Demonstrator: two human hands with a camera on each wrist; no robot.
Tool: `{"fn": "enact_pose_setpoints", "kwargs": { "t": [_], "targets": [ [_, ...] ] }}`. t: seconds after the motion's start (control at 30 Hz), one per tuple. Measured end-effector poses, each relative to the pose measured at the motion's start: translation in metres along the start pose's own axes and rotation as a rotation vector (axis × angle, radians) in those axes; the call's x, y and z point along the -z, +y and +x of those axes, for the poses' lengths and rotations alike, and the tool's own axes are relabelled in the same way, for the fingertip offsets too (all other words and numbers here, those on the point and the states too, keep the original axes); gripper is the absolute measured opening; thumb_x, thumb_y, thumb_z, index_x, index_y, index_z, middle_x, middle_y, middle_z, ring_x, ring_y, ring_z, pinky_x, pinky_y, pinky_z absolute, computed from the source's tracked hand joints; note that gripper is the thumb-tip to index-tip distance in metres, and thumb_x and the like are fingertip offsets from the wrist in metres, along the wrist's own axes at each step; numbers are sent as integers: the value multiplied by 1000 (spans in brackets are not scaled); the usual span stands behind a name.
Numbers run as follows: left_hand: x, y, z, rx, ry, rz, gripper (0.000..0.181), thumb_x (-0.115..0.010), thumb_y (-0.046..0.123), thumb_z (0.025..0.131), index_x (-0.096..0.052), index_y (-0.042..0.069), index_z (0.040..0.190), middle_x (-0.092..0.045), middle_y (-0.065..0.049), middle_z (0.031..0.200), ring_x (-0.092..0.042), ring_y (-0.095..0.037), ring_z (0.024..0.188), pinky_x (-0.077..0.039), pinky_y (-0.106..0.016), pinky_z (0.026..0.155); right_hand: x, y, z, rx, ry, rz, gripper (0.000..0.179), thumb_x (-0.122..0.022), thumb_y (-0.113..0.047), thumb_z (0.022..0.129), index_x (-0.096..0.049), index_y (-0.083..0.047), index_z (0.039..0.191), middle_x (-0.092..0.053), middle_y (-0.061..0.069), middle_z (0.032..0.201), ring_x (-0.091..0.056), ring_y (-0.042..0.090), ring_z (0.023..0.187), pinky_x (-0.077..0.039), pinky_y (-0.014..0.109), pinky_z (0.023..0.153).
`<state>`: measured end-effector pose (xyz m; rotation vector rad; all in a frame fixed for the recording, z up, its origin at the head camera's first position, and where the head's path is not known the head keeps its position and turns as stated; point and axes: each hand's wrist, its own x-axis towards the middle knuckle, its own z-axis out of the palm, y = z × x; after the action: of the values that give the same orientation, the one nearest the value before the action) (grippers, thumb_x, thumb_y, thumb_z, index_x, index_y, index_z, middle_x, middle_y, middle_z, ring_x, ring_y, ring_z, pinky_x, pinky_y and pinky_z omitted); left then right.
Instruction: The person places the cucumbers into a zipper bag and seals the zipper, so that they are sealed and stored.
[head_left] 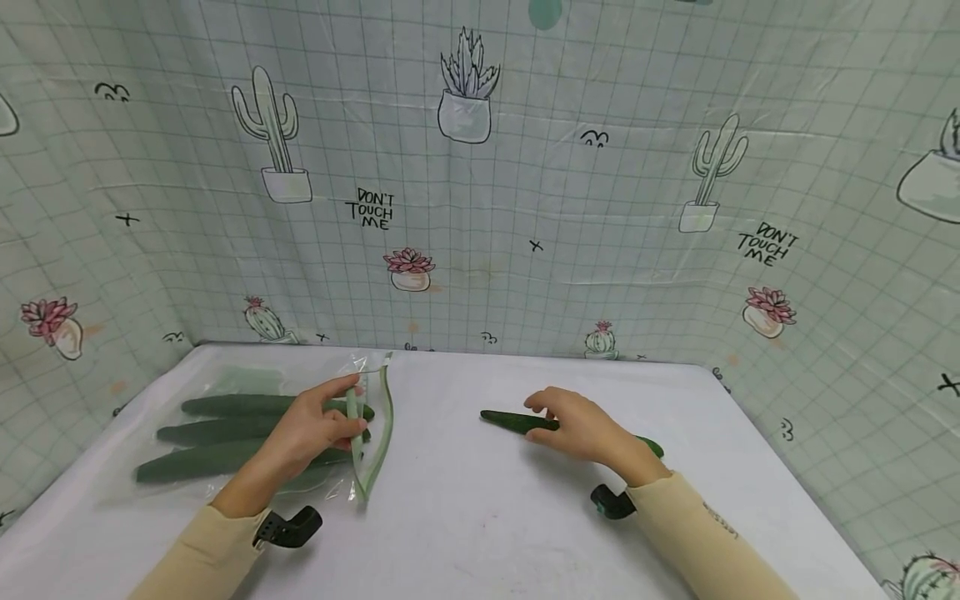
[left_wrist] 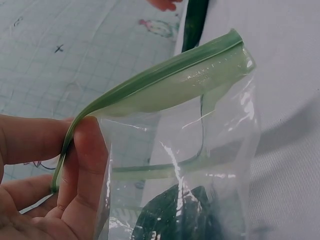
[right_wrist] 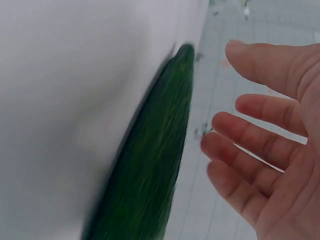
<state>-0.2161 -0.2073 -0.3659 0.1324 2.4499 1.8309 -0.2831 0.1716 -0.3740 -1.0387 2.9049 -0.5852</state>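
A clear zip bag [head_left: 387, 417] with a green-edged mouth lies on the left of the table, holding several dark green cucumbers [head_left: 187, 463] side by side. My left hand [head_left: 307, 425] grips one edge of its mouth, and the mouth gapes to the right. In the left wrist view, the green zip strip [left_wrist: 165, 75] bends around between the fingers. A single cucumber [head_left: 510, 421] lies on the table at right. Over it hovers my right hand [head_left: 577, 427], fingers spread and loosely bent. The right wrist view shows a gap between that hand and the cucumber [right_wrist: 150, 150].
A white cloth covers the table [head_left: 480, 533]. Behind and at both sides hangs a checked curtain [head_left: 525, 183] printed with potted cacti. Black wrist cameras sit under the left cuff [head_left: 217, 533] and the right cuff [head_left: 660, 492].
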Motion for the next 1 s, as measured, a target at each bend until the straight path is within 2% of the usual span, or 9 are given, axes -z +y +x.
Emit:
{"fn": "enact_pose_setpoints", "kwargs": {
  "t": [0.23, 0.33, 0.4, 0.5, 0.6, 0.8, 0.9, 0.97, 1.0],
  "targets": [
    [1, 0, -1, 11, -2, 1, 75, -64, 0, 88, -24, 4, 152, -24, -24, 149, -63, -23, 79, -56, -38, 72, 9, 33, -24, -68, 38, -44, 43, -73, -25, 86, -62, -5, 122, -63, 11, 114, -60, 30, 99, -49, 42, 82],
    [2, 1, -1, 9, 0, -5, 75, -64, 1, 89, -24, 4, 152, -23, -24, 149, -63, -24, 78, -56, -39, 73, 14, 47, -34, -107, 33, -53, 44, -74, -23, 85, -61, -4, 123, -63, 11, 115, -59, 31, 100, -49, 44, 82],
    [2, 1, -1, 7, 0, -10, 75, -64, 1, 89, -24, 5, 152, -30, -26, 143, -63, -24, 77, -56, -39, 73, 16, 55, -41, -143, 25, -70, 45, -74, -24, 85, -61, -5, 123, -62, 11, 114, -59, 31, 102, -49, 45, 82],
    [4, 2, 0, 3, -3, -9, 74, -64, 1, 89, -25, 5, 152, -31, -25, 143, -63, -24, 78, -56, -39, 73, 19, 64, -51, -187, 6, -91, 45, -74, -26, 84, -61, -6, 122, -62, 9, 112, -59, 31, 103, -48, 47, 82],
    [4, 3, 1, 1, -14, 1, 75, -65, 2, 89, -24, 5, 152, -25, -24, 147, -63, -24, 79, -56, -40, 74, 20, 71, -59, -221, -14, -91, 45, -76, -27, 82, -63, -8, 121, -61, 6, 109, -59, 31, 102, -49, 48, 80],
    [10, 8, 4, -22, -26, 21, 75, -64, 2, 89, -23, 5, 152, -20, -24, 151, -62, -21, 77, -55, -39, 75, 21, 74, -67, -207, -22, -121, 40, -79, -23, 79, -66, -12, 115, -63, -1, 103, -60, 25, 97, -49, 45, 79],
    [14, 12, 6, -46, -24, 28, 75, -63, 1, 89, -23, 5, 152, -23, -23, 149, -60, -21, 74, -55, -39, 75, 21, 74, -69, -190, -24, -142, 37, -79, -21, 78, -67, -12, 112, -64, -1, 103, -60, 23, 96, -49, 44, 79],
    [16, 15, 8, -57, -19, 35, 75, -64, 2, 89, -23, 6, 152, -33, -27, 138, -60, -21, 71, -55, -39, 75, 21, 74, -69, -176, -28, -154, 35, -79, -19, 79, -67, -12, 111, -64, -1, 105, -60, 23, 97, -49, 45, 79],
    [17, 16, 8, -62, -17, 39, 75, -64, 2, 89, -23, 7, 152, -34, -27, 137, -60, -21, 72, -55, -39, 75, 20, 74, -69, -172, -28, -160, 35, -79, -19, 79, -67, -12, 111, -64, 0, 106, -60, 24, 98, -49, 45, 80]
  ]
}}
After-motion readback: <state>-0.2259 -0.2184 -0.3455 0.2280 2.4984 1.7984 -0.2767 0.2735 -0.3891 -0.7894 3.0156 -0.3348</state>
